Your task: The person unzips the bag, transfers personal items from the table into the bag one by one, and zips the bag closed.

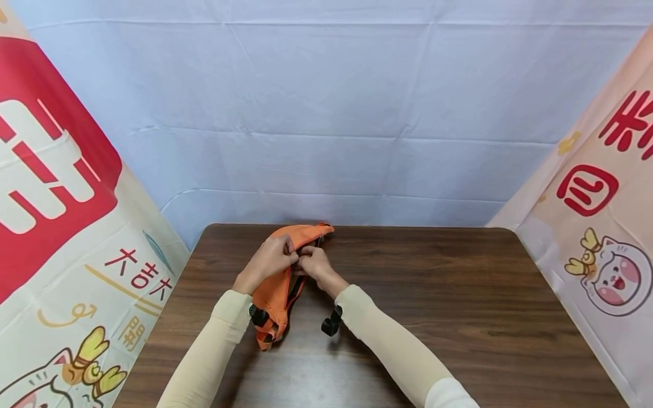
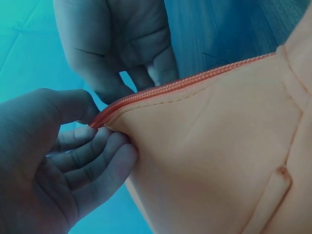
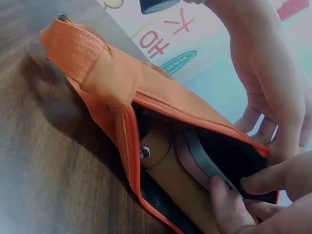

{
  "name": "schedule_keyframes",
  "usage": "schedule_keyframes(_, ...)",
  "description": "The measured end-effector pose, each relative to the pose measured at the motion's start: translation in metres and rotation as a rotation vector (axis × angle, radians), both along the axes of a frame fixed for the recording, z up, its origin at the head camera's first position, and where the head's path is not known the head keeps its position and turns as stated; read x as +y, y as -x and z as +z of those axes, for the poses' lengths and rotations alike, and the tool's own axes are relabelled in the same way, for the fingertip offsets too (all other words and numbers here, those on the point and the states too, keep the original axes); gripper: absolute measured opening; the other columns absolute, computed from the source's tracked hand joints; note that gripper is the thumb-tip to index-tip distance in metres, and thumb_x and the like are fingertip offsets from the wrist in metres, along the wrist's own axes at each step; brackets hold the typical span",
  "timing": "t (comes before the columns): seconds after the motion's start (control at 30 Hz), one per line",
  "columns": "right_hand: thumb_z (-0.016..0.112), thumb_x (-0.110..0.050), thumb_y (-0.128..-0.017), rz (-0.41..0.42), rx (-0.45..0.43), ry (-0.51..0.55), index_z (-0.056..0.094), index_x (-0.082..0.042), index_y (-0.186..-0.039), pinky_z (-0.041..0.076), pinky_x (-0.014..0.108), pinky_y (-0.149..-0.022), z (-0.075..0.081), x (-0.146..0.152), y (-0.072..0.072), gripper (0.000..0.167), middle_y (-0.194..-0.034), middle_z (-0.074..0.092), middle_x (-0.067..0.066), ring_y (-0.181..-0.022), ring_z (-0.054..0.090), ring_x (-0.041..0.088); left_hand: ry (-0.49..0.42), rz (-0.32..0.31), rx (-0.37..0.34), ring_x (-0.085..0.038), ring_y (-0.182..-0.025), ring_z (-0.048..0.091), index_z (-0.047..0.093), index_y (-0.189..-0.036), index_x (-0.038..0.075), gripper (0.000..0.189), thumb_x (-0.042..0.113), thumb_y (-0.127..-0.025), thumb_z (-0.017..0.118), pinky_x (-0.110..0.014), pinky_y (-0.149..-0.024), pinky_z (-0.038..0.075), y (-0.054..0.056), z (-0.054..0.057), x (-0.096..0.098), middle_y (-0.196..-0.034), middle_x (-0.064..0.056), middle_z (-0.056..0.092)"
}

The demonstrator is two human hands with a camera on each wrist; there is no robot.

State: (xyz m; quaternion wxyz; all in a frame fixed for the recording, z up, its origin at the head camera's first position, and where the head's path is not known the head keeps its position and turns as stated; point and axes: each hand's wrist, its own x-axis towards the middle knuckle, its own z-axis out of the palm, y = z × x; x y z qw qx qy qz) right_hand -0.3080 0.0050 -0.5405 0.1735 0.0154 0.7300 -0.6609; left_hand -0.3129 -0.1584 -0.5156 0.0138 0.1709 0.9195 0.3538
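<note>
An orange waist bag (image 1: pixel 271 292) with its zip undone stands near the table's back left. My left hand (image 2: pixel 73 156) pinches the zipped edge (image 2: pixel 165 90) between thumb and fingers. My right hand (image 3: pixel 278 200) reaches into the opening, its thumb and finger gripping a flat grey-and-pink item (image 3: pixel 197 158) whose kind I cannot tell. Beside that item, inside the bag, lies a brown leather-like case (image 3: pixel 168 178) with a metal snap. A folded orange strap (image 3: pixel 80 56) hangs at the bag's end. In the head view both hands (image 1: pixel 272 258) meet over the opening.
The brown wooden table (image 1: pixel 433 294) spreads to the right of the bag. A pale cloth backdrop (image 1: pixel 331 113) rises behind it, with printed banners (image 1: pixel 586 272) at the sides. Small black devices (image 1: pixel 331 321) sit at both wrists.
</note>
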Motion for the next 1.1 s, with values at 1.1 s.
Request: schedule_keyframes(1.1,0.053,0.005,-0.098,0.065,0.006,0.054,0.066,0.003,-0.127,0.059,0.047,-0.101,-0.0056,0.0046,-0.0026,0.031,-0.121,0.073,0.02,-0.11,0.074,0.03,0.059,-0.018,0.042,-0.016,-0.066,0.055,0.063,-0.091,0.013,0.012,0.013,-0.101,0.069,-0.03,-0.064,0.046,-0.0018,-0.0059,0.0029,-0.079,-0.002,0.063)
